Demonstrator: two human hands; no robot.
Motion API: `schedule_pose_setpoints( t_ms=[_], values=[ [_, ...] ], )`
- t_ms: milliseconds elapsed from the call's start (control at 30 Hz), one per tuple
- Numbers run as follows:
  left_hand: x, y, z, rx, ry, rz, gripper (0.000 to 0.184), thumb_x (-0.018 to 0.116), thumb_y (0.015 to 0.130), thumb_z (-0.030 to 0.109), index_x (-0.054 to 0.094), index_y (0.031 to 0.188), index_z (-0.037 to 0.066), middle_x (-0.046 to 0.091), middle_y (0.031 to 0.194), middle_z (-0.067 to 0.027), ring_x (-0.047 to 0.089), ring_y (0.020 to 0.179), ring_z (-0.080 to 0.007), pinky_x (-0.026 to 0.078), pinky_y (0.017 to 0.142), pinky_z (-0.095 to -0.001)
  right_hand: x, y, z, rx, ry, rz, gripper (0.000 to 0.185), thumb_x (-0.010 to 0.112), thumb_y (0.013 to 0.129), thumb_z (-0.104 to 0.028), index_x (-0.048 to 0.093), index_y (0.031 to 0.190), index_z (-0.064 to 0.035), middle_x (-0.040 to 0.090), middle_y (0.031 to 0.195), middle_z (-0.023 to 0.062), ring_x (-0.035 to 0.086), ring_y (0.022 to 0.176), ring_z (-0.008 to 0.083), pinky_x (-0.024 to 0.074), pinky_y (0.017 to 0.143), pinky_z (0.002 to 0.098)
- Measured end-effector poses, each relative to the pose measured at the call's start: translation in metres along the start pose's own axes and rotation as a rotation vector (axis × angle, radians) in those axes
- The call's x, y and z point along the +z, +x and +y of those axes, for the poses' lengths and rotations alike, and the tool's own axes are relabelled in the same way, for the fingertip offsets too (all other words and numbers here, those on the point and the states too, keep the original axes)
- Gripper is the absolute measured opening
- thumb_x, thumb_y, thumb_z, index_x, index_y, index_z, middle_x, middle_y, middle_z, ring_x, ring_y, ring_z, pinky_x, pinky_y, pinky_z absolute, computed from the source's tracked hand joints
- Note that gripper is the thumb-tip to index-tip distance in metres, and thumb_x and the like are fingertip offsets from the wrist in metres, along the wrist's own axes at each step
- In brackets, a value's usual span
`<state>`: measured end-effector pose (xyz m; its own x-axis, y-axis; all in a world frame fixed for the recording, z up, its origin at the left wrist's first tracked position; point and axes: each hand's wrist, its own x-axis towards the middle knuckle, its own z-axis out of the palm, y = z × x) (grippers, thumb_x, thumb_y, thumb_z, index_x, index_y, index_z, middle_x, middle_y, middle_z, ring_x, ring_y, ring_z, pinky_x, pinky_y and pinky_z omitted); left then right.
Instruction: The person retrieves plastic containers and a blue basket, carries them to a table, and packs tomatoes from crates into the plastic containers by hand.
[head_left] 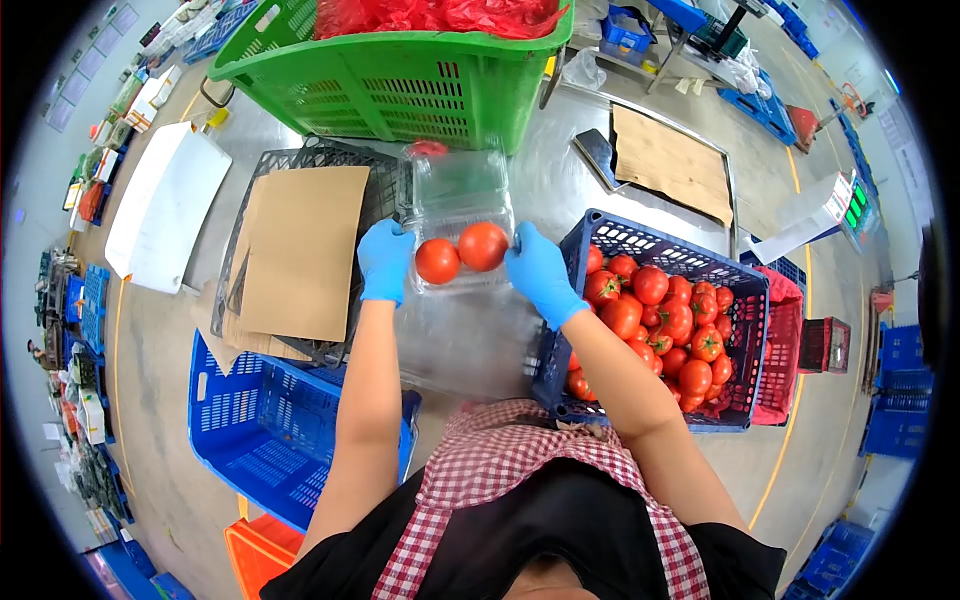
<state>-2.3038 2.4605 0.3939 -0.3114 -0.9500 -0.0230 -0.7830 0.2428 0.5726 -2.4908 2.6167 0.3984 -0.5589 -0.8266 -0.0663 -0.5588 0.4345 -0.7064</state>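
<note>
Two red tomatoes (437, 261) lie side by side in a clear plastic clamshell box (462, 190) on the steel table, its lid tilted up and away from me. My left hand (387, 262), in a blue glove, grips the box's left edge. On the opposite edge, my right hand (542, 272), also gloved, holds the box with fingers bent around its side. To the right stands a dark blue crate (650, 412) full of tomatoes, close to my right forearm.
A green basket (385, 90) with red plastic bags stands at the back. Cardboard sheets (305, 250) lie on black crates at left, above a blue crate (270, 430). A phone (597, 157) rests by a cardboard-lined tray (672, 163). A scale (850, 205) stands far right.
</note>
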Motion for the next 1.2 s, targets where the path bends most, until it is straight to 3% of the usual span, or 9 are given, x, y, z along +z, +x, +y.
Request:
schedule_pose_setpoints(
  t_ms=[67, 200, 333, 567, 733, 800, 933, 1033, 1200],
  values=[
    [-0.006, -0.007, -0.002, -0.016, -0.356, -0.062, 0.032, 0.064, 0.074, 0.010, 0.066, 0.105, 0.003, 0.063, 0.069, -0.0088, 0.059, 0.060, -0.0166, 0.048, 0.060, -0.0304, -0.010, -0.009, 0.004, -0.045, 0.127, 0.045, 0.015, 0.057, 0.078, -0.009, 0.051, 0.089, -0.0021, 0.059, 0.075, 0.0199, 0.059, 0.068, 0.0368, 0.0470, 0.063, 0.0406],
    [-0.050, -0.041, 0.033, -0.138, -0.755, -0.385, 0.045, 0.059, 0.076, 0.001, 0.060, 0.121, 0.006, 0.051, 0.067, 0.0040, 0.049, 0.060, -0.0058, 0.044, 0.060, -0.0231, -0.069, -0.046, -0.014, 0.056, 0.348, -0.093, 0.017, 0.055, 0.080, -0.005, 0.052, 0.097, -0.0004, 0.057, 0.077, 0.0091, 0.056, 0.069, 0.0140, 0.0466, 0.058, 0.0297],
    [-0.046, -0.078, 0.063, -0.083, -0.952, -0.563, 0.055, 0.056, 0.077, 0.002, 0.049, 0.131, 0.005, 0.054, 0.111, -0.0049, 0.053, 0.093, -0.0107, 0.043, 0.084, -0.0226, -0.118, -0.090, 0.000, 0.171, 0.518, -0.152, 0.020, 0.055, 0.080, -0.005, 0.052, 0.098, 0.0013, 0.057, 0.079, 0.0070, 0.056, 0.062, 0.0137, 0.0476, 0.050, 0.0279],
    [0.011, -0.130, 0.082, -0.043, -1.324, -0.884, 0.050, 0.050, 0.089, 0.015, 0.041, 0.137, 0.007, 0.047, 0.134, -0.0117, 0.044, 0.121, -0.0209, 0.031, 0.105, -0.0345, -0.154, -0.161, 0.047, 0.485, 0.678, -0.139, 0.012, 0.057, 0.085, -0.005, 0.051, 0.095, -0.0009, 0.057, 0.079, 0.0057, 0.055, 0.049, 0.0103, 0.0443, 0.041, 0.0248],
    [-0.015, -0.176, 0.089, 0.098, -1.129, -0.774, 0.050, 0.051, 0.094, 0.023, 0.036, 0.140, 0.010, 0.042, 0.136, -0.0171, 0.049, 0.119, -0.0253, 0.041, 0.098, -0.0376, -0.151, -0.184, 0.061, 0.539, 0.795, -0.094, 0.011, 0.059, 0.087, -0.011, 0.056, 0.094, -0.0025, 0.057, 0.075, 0.0023, 0.055, 0.054, 0.0077, 0.0448, 0.044, 0.0243],
    [-0.023, -0.203, 0.096, -0.201, -0.781, -0.724, 0.055, 0.055, 0.093, 0.019, 0.032, 0.142, 0.011, 0.039, 0.137, -0.0184, 0.050, 0.117, -0.0253, 0.045, 0.093, -0.0379, -0.135, -0.193, 0.090, 0.367, 0.636, -0.079, 0.016, 0.057, 0.090, -0.018, 0.059, 0.095, -0.0031, 0.058, 0.076, 0.0007, 0.056, 0.064, 0.0062, 0.0489, 0.053, 0.0252],
    [-0.029, -0.247, 0.110, -0.572, -1.002, -0.653, 0.068, 0.069, 0.084, 0.012, 0.031, 0.140, 0.004, 0.047, 0.128, -0.0149, 0.051, 0.111, -0.0209, 0.045, 0.091, -0.0297, -0.161, -0.197, 0.066, 0.595, 1.005, -0.210, 0.023, 0.054, 0.093, -0.025, 0.059, 0.103, -0.0046, 0.061, 0.087, 0.0034, 0.063, 0.072, 0.0138, 0.0517, 0.063, 0.0256],
    [-0.025, -0.254, 0.099, -0.350, -1.023, -0.613, 0.068, 0.066, 0.085, 0.009, 0.029, 0.142, 0.004, 0.051, 0.124, -0.0117, 0.054, 0.107, -0.0179, 0.045, 0.090, -0.0294, -0.171, -0.200, 0.064, 0.601, 1.038, -0.344, 0.023, 0.053, 0.093, -0.020, 0.056, 0.109, -0.0046, 0.061, 0.094, 0.0064, 0.065, 0.076, 0.0168, 0.0528, 0.066, 0.0259],
    [-0.035, -0.263, 0.100, -0.447, -1.131, -0.572, 0.055, 0.058, 0.089, 0.004, 0.036, 0.140, 0.004, 0.053, 0.120, -0.0086, 0.054, 0.106, -0.0173, 0.047, 0.090, -0.0312, -0.168, -0.212, 0.065, 0.448, 0.939, -0.448, 0.032, 0.048, 0.089, -0.002, 0.044, 0.121, -0.0020, 0.061, 0.098, 0.0113, 0.066, 0.082, 0.0205, 0.0545, 0.072, 0.0293]
  ],
)
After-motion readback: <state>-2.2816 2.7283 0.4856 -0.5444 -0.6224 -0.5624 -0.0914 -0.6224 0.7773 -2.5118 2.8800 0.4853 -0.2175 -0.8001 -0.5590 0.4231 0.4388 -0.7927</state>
